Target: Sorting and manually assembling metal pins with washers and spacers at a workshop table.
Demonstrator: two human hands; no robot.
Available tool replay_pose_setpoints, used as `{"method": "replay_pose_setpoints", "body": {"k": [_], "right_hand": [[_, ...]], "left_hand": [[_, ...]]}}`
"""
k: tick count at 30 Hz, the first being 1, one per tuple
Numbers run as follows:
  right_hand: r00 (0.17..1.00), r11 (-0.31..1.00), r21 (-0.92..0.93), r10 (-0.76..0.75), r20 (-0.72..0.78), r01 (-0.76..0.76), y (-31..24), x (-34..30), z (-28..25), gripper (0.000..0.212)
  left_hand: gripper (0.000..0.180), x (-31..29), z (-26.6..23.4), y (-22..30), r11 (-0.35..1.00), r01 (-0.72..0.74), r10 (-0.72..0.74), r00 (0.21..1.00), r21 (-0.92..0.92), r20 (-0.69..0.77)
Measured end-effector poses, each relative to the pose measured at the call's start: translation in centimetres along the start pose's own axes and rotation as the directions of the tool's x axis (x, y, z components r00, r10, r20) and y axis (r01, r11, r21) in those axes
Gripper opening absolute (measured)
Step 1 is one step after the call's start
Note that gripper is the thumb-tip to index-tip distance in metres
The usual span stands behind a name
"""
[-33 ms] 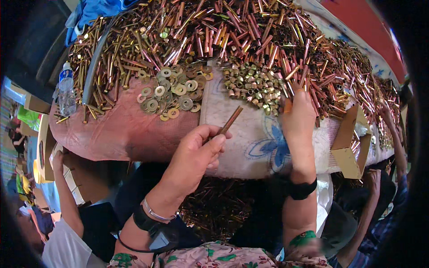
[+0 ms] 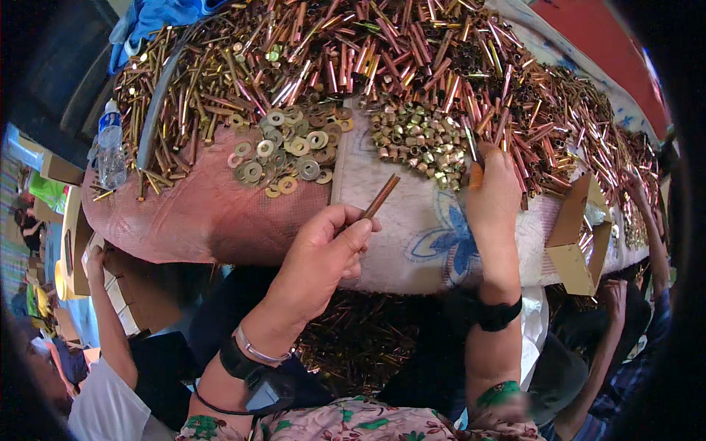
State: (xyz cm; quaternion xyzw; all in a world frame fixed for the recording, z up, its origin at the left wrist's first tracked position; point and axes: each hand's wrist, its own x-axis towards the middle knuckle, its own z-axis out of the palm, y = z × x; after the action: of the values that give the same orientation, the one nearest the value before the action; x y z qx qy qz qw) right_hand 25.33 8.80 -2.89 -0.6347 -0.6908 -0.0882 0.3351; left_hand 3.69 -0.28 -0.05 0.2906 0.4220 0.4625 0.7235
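Observation:
My left hand [image 2: 320, 246] is closed around a threaded bolt [image 2: 382, 195], whose coppery shaft slants up and right out of the finger and thumb tips. My right hand [image 2: 491, 195] lies at the near edge of the metal sleeves [image 2: 507, 121], beside a heap of small brass-coloured cone nuts [image 2: 419, 140]. Its fingers are curled in, with an orange covering [image 2: 476, 175] on one digit. Whatever they grip is hidden by the hand. A silvery tube lies close to the fingertips. Left of the nuts, flat washers [image 2: 283, 151] form a loose pile.
Long bolts [image 2: 184, 110] heap up at the far left, near a clear water bottle [image 2: 110, 147] and blue cloth [image 2: 158, 22]. An open cardboard box [image 2: 577, 235] stands at the right edge of the padded surface [image 2: 382, 253]. Other people's arms [image 2: 110, 316] show on both sides.
My right hand's fingers have drawn in slightly at the edge of the sleeves, and its orange covering shows more. My left hand keeps the bolt in nearly the same place.

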Motion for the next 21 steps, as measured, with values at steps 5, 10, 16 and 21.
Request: {"method": "replay_pose_setpoints", "body": {"k": [5, 10, 16, 21], "right_hand": [[0.968, 0.787, 0.564, 0.185, 0.170, -0.250, -2.0, -0.8, -1.2, 0.019], [0.790, -0.285, 0.774, 0.082, 0.607, -0.565, -4.3, -1.4, -1.6, 0.018], [0.777, -0.222, 0.765, 0.047, 0.628, -0.605, -5.7, -2.1, -0.9, 0.020], [0.718, -0.224, 0.696, -0.025, 0.695, -0.682, -5.6, -2.1, -1.0, 0.017]], "left_hand": [[0.019, -0.3, -0.7, -0.1, 1.000, -0.012, 0.012, 1.000, -0.001, 0.011], [0.023, -0.4, -0.4, -0.2, 0.988, -0.028, 0.032, 0.999, 0.151, -0.019], [0.025, -0.5, -0.8, -0.4, 0.978, -0.056, 0.063, 0.998, 0.201, -0.030], [0.026, -0.5, -0.7, -0.5, 0.944, -0.062, 0.074, 0.997, 0.323, -0.023]]}}
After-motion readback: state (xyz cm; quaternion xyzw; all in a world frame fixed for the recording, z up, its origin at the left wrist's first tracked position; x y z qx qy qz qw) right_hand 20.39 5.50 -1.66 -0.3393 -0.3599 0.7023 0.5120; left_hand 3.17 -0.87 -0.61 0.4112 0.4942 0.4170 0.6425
